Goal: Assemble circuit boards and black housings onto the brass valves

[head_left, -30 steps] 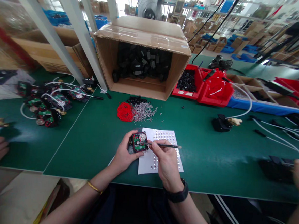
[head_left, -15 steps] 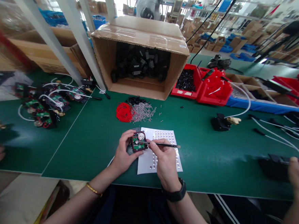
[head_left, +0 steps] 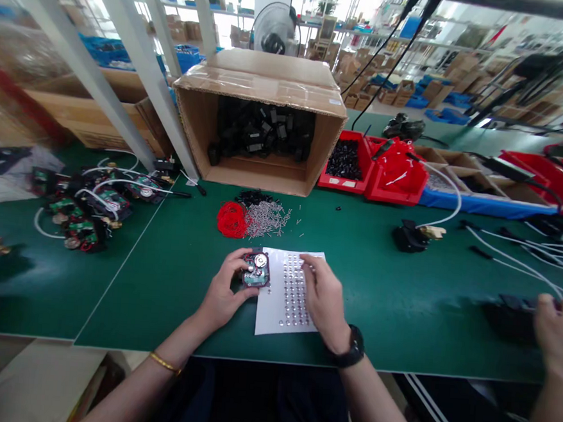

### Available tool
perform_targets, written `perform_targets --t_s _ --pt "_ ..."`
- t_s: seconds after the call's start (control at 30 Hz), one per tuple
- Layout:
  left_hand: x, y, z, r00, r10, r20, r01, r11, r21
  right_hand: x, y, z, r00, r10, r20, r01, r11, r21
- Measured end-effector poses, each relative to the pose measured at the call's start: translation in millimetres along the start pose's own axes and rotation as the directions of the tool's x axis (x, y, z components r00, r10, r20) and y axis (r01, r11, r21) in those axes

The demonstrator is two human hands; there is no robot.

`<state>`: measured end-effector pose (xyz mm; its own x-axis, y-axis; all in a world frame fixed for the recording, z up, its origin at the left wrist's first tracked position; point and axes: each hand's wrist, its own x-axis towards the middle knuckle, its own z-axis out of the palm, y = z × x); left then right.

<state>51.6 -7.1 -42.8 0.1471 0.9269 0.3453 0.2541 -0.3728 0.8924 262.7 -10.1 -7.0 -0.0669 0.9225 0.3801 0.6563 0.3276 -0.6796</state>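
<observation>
My left hand (head_left: 222, 292) is closed around the edge of a small open black housing with a green circuit board (head_left: 256, 275) and a round silver part on it. Beneath and beside it lies a white sheet (head_left: 268, 313) with rows of small shiny round pieces (head_left: 295, 295). Over the right side of that sheet is my right hand (head_left: 324, 297), its thumb and forefinger drawn together near the upper rows. Whatever may be between those fingers is hidden.
Behind the sheet lie a red wire bundle (head_left: 231, 219) and a pile of small metal pins (head_left: 267, 218). A cardboard box (head_left: 255, 178) of black parts stands farther back. Wired boards (head_left: 84, 203) lie left; red bins (head_left: 344, 184) stand right. Co-workers' hands (head_left: 560, 327) show at both sides.
My right hand has moved off the circuit board, right onto the sheet's rows. The thin dark tool it held across the board no longer shows. My left hand still holds the housing.
</observation>
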Motion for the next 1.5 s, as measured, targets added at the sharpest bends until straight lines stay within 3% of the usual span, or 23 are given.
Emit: perform_targets --t_s 0.03,0.1,0.17,0.23,0.33,0.43,0.5,0.57,0.67,0.83,1.0,1.3,1.4,1.5 --pt "0 1 -3.8 0.998 -0.062 -0.001 0.061 0.996 -0.069 -1 8 2 0.987 -0.033 0.156 0.05 0.993 -0.111" --pt "0 2 -12.5 0.987 -0.155 -0.028 0.148 0.973 -0.18 -7 21 7 0.917 -0.062 0.394 0.17 0.955 -0.244" --pt "0 3 -20.3 0.975 -0.206 -0.079 0.184 0.957 -0.225 -15 28 9 0.885 -0.033 0.465 0.186 0.94 -0.288" --pt "-2 6 -23.5 0.967 -0.221 -0.128 0.188 0.956 -0.226 -18 28 10 0.918 0.016 0.396 0.088 0.966 -0.243" --pt "-7 10 -14.4 0.973 -0.203 -0.114 0.173 0.958 -0.228 -12 17 14 0.957 0.143 0.252 -0.165 0.984 0.066" --pt "-13 13 2.6 0.98 -0.191 -0.057 0.171 0.951 -0.257 -4 0 25 0.892 0.205 0.403 -0.383 0.816 0.432" --pt "-16 14 8.9 0.979 -0.202 -0.018 0.188 0.936 -0.298 -5 -7 33 0.834 0.194 0.517 -0.502 0.656 0.563" --pt "-18 16 8.2 0.977 -0.212 0.024 0.206 0.908 -0.365 -9 -9 39 0.806 0.202 0.557 -0.57 0.52 0.636" --pt "-16 19 -0.4 0.967 -0.239 0.084 0.253 0.898 -0.361 -16 -9 42 0.799 0.228 0.556 -0.594 0.442 0.672" --pt "-7 23 -9.7 0.926 -0.341 0.163 0.377 0.873 -0.31 -16 -11 35 0.788 0.229 0.572 -0.603 0.475 0.64" --pt "7 29 -10.9 0.876 -0.438 0.203 0.483 0.812 -0.329 -14 -10 29 0.757 0.225 0.614 -0.642 0.436 0.631" --pt "22 38 -9.7 0.915 -0.39 0.101 0.396 0.917 -0.053 -14 -10 28 0.749 0.259 0.609 -0.656 0.413 0.631" --pt "26 39 -14.4 0.905 -0.404 0.135 0.413 0.91 -0.043 -14 -11 29 0.743 0.261 0.617 -0.665 0.391 0.636" --pt "28 41 -20.7 0.889 -0.391 0.239 0.411 0.911 -0.04 -15 -10 29 0.739 0.272 0.617 -0.672 0.368 0.642"
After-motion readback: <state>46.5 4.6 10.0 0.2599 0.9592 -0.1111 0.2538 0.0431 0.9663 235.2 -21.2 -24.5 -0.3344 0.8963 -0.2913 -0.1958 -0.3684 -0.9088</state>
